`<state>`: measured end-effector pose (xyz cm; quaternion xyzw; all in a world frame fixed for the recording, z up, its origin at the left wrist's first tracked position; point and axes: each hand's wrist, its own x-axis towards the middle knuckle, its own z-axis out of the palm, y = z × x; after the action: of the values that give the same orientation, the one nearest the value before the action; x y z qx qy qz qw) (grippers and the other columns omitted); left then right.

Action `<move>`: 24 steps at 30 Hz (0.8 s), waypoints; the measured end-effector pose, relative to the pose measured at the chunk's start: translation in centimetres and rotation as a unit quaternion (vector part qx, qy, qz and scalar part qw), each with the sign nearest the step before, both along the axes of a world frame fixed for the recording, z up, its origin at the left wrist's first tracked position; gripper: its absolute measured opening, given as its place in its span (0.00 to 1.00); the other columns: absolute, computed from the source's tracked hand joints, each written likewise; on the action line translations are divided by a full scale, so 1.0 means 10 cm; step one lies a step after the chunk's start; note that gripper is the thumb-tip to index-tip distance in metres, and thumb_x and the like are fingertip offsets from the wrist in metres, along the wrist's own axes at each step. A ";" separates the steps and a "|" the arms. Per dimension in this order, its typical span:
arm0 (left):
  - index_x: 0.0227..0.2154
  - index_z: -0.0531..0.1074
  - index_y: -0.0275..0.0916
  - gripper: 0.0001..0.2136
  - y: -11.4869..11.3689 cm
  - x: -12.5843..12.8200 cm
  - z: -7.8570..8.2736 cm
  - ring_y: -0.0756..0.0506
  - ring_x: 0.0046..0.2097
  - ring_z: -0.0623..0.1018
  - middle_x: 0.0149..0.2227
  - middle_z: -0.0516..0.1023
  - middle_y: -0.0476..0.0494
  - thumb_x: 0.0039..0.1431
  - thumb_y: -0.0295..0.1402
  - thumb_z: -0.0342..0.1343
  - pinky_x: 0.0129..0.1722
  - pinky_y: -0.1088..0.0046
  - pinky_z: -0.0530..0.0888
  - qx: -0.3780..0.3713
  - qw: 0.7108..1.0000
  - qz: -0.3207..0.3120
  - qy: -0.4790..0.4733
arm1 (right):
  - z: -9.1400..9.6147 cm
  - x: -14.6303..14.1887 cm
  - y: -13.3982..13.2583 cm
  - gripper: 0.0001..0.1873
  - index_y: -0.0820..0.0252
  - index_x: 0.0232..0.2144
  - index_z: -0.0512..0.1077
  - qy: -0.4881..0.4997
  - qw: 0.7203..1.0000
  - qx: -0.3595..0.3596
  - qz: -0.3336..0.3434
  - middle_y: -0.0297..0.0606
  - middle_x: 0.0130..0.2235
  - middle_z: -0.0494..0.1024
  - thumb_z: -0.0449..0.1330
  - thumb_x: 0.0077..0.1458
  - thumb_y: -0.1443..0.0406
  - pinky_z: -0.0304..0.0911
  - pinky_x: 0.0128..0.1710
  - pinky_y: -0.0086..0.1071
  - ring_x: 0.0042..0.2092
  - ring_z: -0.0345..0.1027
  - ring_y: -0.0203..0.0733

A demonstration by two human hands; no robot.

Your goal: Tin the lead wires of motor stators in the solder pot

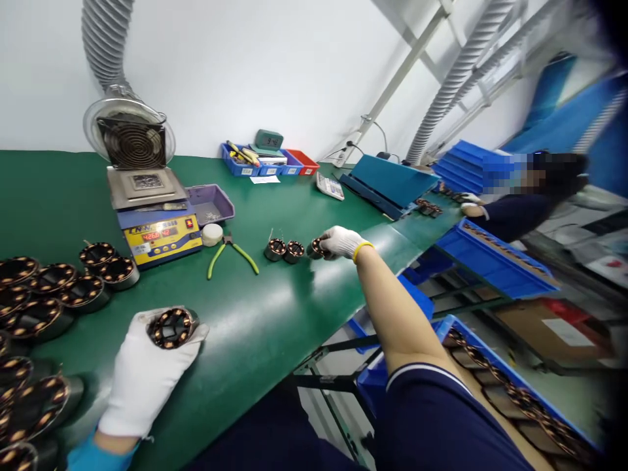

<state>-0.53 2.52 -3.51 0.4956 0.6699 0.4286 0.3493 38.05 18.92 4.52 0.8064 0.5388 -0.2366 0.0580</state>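
One head-worn camera looks forward and down across the green bench [294, 209] from close above its near edge; the view tilts, the bench running off toward 2 o'clock; the left hand [147, 373] sits near at 7 o'clock, the right hand [343, 242] farther, at 1 o'clock.

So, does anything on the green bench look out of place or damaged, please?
Nothing stands out: the stators by the right hand sit upright, and the pliers lie flat on the mat.

Open green mat [275, 314] mid-bench, wound cores [44, 307] crowding left edge, pliers [230, 252] and yellow heater unit [159, 239] behind
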 end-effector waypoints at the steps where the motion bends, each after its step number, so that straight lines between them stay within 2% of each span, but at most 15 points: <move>1: 0.39 0.65 0.41 0.26 0.01 0.00 0.01 0.41 0.38 0.80 0.37 0.79 0.45 0.40 0.46 0.67 0.39 0.65 0.79 -0.008 1.000 0.012 -0.023 | -0.08 0.02 -0.03 0.14 0.66 0.38 0.77 0.036 0.999 -0.011 0.000 0.44 0.29 0.80 0.56 0.50 0.70 0.68 0.30 0.28 0.28 0.74 0.38; 3: 0.38 0.65 0.40 0.27 0.02 -0.01 0.04 0.40 0.38 0.80 0.36 0.79 0.44 0.37 0.45 0.69 0.40 0.62 0.79 -0.013 0.998 0.034 -0.043 | -0.16 0.00 -0.09 0.15 0.66 0.41 0.77 0.059 0.998 -0.016 0.005 0.47 0.32 0.80 0.56 0.52 0.67 0.69 0.32 0.29 0.31 0.75 0.40; 4: 0.38 0.65 0.40 0.27 0.02 -0.01 0.06 0.40 0.38 0.80 0.36 0.78 0.44 0.36 0.45 0.69 0.41 0.61 0.78 -0.009 0.998 0.040 -0.043 | -0.16 -0.04 -0.12 0.16 0.65 0.41 0.77 0.028 1.000 -0.001 0.006 0.49 0.36 0.80 0.57 0.53 0.64 0.69 0.35 0.32 0.34 0.76 0.43; 7: 0.40 0.65 0.39 0.27 0.02 -0.01 0.08 0.41 0.39 0.80 0.37 0.78 0.43 0.38 0.44 0.69 0.43 0.61 0.78 0.005 0.998 0.044 -0.040 | -0.07 -0.43 -0.33 0.24 0.62 0.47 0.75 -0.094 0.984 0.151 0.000 0.53 0.47 0.77 0.61 0.51 0.54 0.67 0.47 0.44 0.49 0.72 0.54; 8: 0.40 0.66 0.40 0.26 0.01 -0.01 0.08 0.41 0.39 0.80 0.38 0.78 0.43 0.39 0.44 0.68 0.43 0.61 0.78 0.011 0.998 0.045 -0.030 | -0.04 -0.65 -0.44 0.26 0.60 0.50 0.73 -0.071 0.975 0.212 0.004 0.52 0.50 0.76 0.60 0.52 0.53 0.66 0.50 0.46 0.52 0.70 0.54; 10: 0.41 0.67 0.40 0.26 -0.02 -0.02 0.07 0.41 0.41 0.79 0.40 0.78 0.43 0.41 0.45 0.68 0.44 0.62 0.77 0.020 0.998 0.052 0.012 | -0.07 -1.21 -0.70 0.24 0.57 0.50 0.73 0.157 0.958 0.229 0.077 0.46 0.49 0.77 0.61 0.52 0.55 0.67 0.50 0.40 0.49 0.72 0.47; 11: 0.42 0.67 0.40 0.27 -0.04 -0.03 0.06 0.41 0.41 0.79 0.41 0.78 0.43 0.41 0.46 0.68 0.44 0.63 0.77 0.025 0.998 0.053 0.038 | -0.14 -1.51 -0.83 0.26 0.55 0.52 0.72 0.294 0.931 0.153 0.152 0.43 0.50 0.77 0.63 0.50 0.57 0.68 0.48 0.38 0.47 0.73 0.45; 12: 0.43 0.68 0.41 0.28 -0.05 -0.05 0.06 0.41 0.42 0.79 0.42 0.78 0.43 0.40 0.47 0.68 0.43 0.64 0.77 0.029 0.996 0.054 0.063 | -0.24 -1.80 -0.95 0.30 0.54 0.54 0.70 0.409 0.889 0.057 0.200 0.42 0.50 0.77 0.65 0.47 0.58 0.70 0.44 0.37 0.44 0.74 0.44; 13: 0.44 0.68 0.41 0.29 -0.06 -0.07 0.05 0.40 0.43 0.79 0.43 0.78 0.42 0.40 0.47 0.68 0.43 0.65 0.77 0.032 0.994 0.054 0.084 | -0.35 -2.06 -1.04 0.32 0.54 0.56 0.68 0.504 0.839 -0.016 0.206 0.42 0.50 0.77 0.65 0.48 0.57 0.71 0.42 0.37 0.42 0.75 0.43; 14: 0.45 0.68 0.41 0.29 -0.06 -0.09 0.04 0.40 0.44 0.79 0.44 0.78 0.42 0.40 0.47 0.67 0.43 0.66 0.77 0.034 0.993 0.051 0.100 | -0.46 -2.26 -1.12 0.34 0.57 0.57 0.66 0.579 0.794 -0.044 0.182 0.42 0.50 0.77 0.64 0.48 0.56 0.70 0.44 0.37 0.44 0.74 0.43; 16: 0.48 0.68 0.41 0.29 -0.04 -0.13 0.03 0.41 0.45 0.79 0.45 0.78 0.43 0.43 0.46 0.65 0.44 0.67 0.77 0.031 0.992 0.026 0.118 | -0.64 -2.51 -1.19 0.37 0.61 0.56 0.66 0.658 0.742 -0.049 0.117 0.44 0.51 0.77 0.66 0.45 0.54 0.70 0.48 0.39 0.47 0.74 0.45; 18: 0.50 0.68 0.42 0.27 -0.01 -0.17 0.02 0.41 0.46 0.79 0.47 0.78 0.43 0.45 0.42 0.62 0.47 0.67 0.76 0.026 0.991 -0.023 0.125 | -0.72 -2.57 -1.22 0.40 0.63 0.56 0.67 0.662 0.743 -0.029 0.094 0.45 0.50 0.77 0.68 0.42 0.54 0.69 0.49 0.41 0.47 0.74 0.47; 20: 0.52 0.68 0.41 0.28 0.01 -0.20 0.01 0.40 0.48 0.78 0.49 0.77 0.43 0.45 0.40 0.59 0.50 0.66 0.74 0.025 0.988 -0.071 0.133 | -0.69 -2.50 -1.23 0.40 0.62 0.55 0.68 0.603 0.788 0.026 0.122 0.44 0.50 0.77 0.69 0.40 0.55 0.69 0.50 0.43 0.48 0.73 0.48; 22: 0.55 0.67 0.40 0.30 0.02 -0.21 0.01 0.38 0.50 0.77 0.50 0.76 0.41 0.45 0.39 0.57 0.51 0.63 0.73 0.013 0.986 -0.081 0.146 | -0.62 -2.42 -1.24 0.38 0.60 0.54 0.70 0.516 0.833 0.112 0.166 0.43 0.51 0.76 0.69 0.39 0.56 0.67 0.54 0.43 0.51 0.71 0.49; 24: 0.53 0.68 0.41 0.27 0.01 -0.21 0.04 0.37 0.47 0.78 0.47 0.78 0.42 0.47 0.39 0.56 0.47 0.61 0.74 -0.032 0.985 -0.076 0.153 | -0.57 -2.36 -1.24 0.37 0.60 0.54 0.71 0.451 0.851 0.182 0.200 0.44 0.53 0.75 0.69 0.39 0.56 0.64 0.56 0.43 0.53 0.70 0.49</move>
<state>-2.58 2.65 -3.07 0.5933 0.6892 0.2984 0.2899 14.48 6.50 -1.17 0.4822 0.6886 -0.4556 -0.2930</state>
